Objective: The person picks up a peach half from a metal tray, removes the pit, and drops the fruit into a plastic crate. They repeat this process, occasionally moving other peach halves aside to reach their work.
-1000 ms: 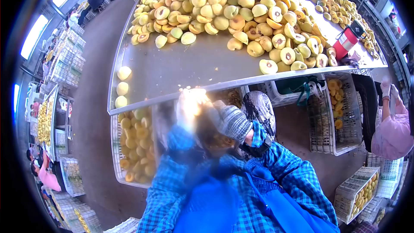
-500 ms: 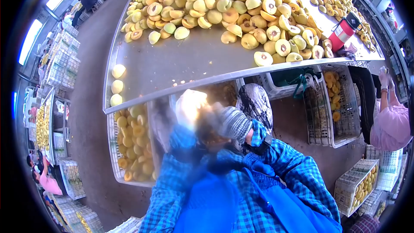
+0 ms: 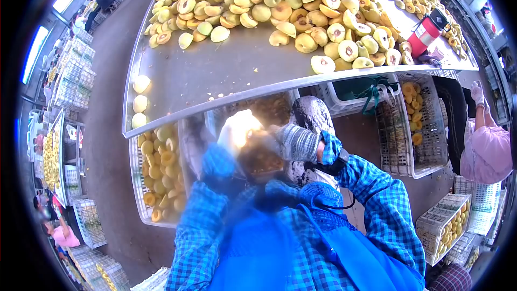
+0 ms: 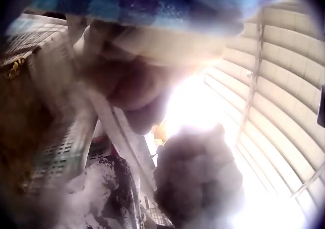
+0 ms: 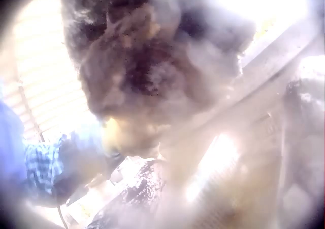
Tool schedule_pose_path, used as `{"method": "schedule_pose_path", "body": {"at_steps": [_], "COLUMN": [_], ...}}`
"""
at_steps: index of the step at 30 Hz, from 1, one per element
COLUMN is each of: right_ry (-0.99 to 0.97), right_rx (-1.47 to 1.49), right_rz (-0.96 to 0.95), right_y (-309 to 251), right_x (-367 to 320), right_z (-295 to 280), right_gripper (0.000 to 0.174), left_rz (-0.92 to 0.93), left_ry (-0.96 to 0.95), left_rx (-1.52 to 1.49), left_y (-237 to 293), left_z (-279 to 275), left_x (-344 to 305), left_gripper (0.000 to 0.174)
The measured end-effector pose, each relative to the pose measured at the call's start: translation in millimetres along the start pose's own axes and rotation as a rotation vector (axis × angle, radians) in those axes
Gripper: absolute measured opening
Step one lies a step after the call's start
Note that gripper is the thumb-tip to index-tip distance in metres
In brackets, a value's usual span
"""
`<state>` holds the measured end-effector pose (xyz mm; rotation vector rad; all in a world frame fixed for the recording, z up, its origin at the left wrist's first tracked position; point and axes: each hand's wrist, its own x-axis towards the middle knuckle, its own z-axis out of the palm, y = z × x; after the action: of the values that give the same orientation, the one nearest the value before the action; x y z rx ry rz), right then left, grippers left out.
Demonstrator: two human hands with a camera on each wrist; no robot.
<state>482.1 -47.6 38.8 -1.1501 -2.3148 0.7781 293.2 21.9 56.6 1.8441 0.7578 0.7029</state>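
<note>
My left hand (image 3: 238, 132) is washed out by glare in the head view, in front of the steel table's near edge. In the left wrist view its bent fingers (image 4: 139, 94) show, with a small yellow-orange peach piece (image 4: 160, 133) at the tips. Close beside it is my right hand (image 3: 296, 141), in a grey knitted glove. Seen from the left wrist, that gloved hand (image 4: 198, 175) is a rounded, curled shape. Blur hides what its fingers hold. From the right wrist, a yellow patch of the peach (image 5: 116, 132) shows just below the dark glove (image 5: 152, 77).
A pile of peach halves (image 3: 291, 5) covers the back of the steel table (image 3: 204, 67); three peach halves (image 3: 140, 103) line its left edge. Below stands a crate of peach halves (image 3: 161, 167). A red flask (image 3: 424, 37) and a person in pink (image 3: 487, 151) are at right.
The table has shifted left and slightly up in the head view. My hands stay together, now a little farther from the table edge. My right forearm has swung outward, and a dark cable shows beside it.
</note>
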Motion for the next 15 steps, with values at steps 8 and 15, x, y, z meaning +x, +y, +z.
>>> {"method": "schedule_pose_path", "body": {"at_steps": [8, 15], "right_ry": [0.156, -0.075], "right_rx": [1.095, 1.368], "right_rz": [0.293, 0.205], "right_y": [-3, 52], "right_x": [-2, -4], "right_z": [38, 80], "right_gripper": [0.027, 0.032], "left_rz": [0.365, -0.222], "left_ry": [0.065, -0.240], "left_rx": [0.245, -0.371], "left_y": [-4, 0], "left_z": [-5, -14], "left_x": [9, 16], "left_gripper": [0.003, 0.012]}}
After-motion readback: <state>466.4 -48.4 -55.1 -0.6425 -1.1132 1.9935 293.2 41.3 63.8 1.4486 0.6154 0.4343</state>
